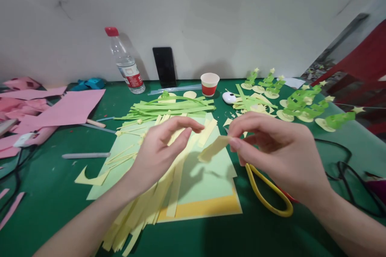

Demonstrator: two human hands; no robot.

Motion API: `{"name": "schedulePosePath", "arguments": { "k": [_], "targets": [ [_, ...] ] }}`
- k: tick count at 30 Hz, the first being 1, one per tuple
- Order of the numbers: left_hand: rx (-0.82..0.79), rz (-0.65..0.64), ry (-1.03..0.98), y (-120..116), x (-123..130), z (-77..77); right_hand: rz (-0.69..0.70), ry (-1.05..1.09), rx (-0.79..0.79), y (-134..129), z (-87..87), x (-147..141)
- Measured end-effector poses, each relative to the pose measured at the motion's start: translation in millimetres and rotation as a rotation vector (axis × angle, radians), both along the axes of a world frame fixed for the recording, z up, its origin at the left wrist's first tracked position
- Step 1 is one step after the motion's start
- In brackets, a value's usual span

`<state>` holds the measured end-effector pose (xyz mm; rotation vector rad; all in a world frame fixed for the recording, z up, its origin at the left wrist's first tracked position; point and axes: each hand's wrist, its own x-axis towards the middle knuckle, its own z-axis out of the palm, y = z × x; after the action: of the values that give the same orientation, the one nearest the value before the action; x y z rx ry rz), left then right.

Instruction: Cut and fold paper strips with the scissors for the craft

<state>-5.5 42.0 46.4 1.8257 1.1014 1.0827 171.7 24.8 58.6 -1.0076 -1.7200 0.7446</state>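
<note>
A short pale yellow paper strip (213, 149) is pinched between the thumb and fingers of my right hand (271, 148), above a light green sheet (202, 180). My left hand (163, 148) hovers over the same sheet, thumb and index finger apart, holding nothing. Under and beside it lie many long yellow strips (157, 196). Beneath my right hand are scissors with yellow handles (271, 192), their blades mostly hidden. Green strips (177, 107) lie in a pile behind the sheet.
A plastic bottle (128, 66), a black phone (164, 66) and a paper cup (209, 84) stand near the wall. Small green paper pieces with stars (307, 102) stand at the right. Pink paper (72, 106) covers the left. Black cables (346, 168) lie at the right.
</note>
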Motion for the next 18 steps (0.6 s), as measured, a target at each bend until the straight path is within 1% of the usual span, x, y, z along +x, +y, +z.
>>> {"name": "schedulePosePath", "arguments": {
  "k": [3,5,7,9,14,16,18],
  "targets": [
    [-0.388,-0.287,-0.132,1,6,-3.5,0.04,0.18,-0.271,8,-0.8,3],
    [-0.571,-0.386,-0.178,0,11,-6.9,0.052,0.253,-0.372,14,-2.9,4],
    [-0.708,-0.418,-0.24,-1,16,-10.0,0.052,0.304,-0.426,19,-4.9,4],
    [-0.79,-0.436,-0.311,-1,18,-11.8,0.055,0.343,-0.453,22,-6.3,4],
    [-0.87,-0.47,-0.388,-1,18,-10.4,0.082,0.344,-0.491,23,-8.4,3],
    [-0.927,-0.459,-0.417,-2,18,-10.0,0.081,0.325,-0.493,24,-9.8,1],
    [-0.974,-0.429,-0.401,-4,19,-11.1,0.06,0.28,-0.489,25,-11.0,0]
  ]
}}
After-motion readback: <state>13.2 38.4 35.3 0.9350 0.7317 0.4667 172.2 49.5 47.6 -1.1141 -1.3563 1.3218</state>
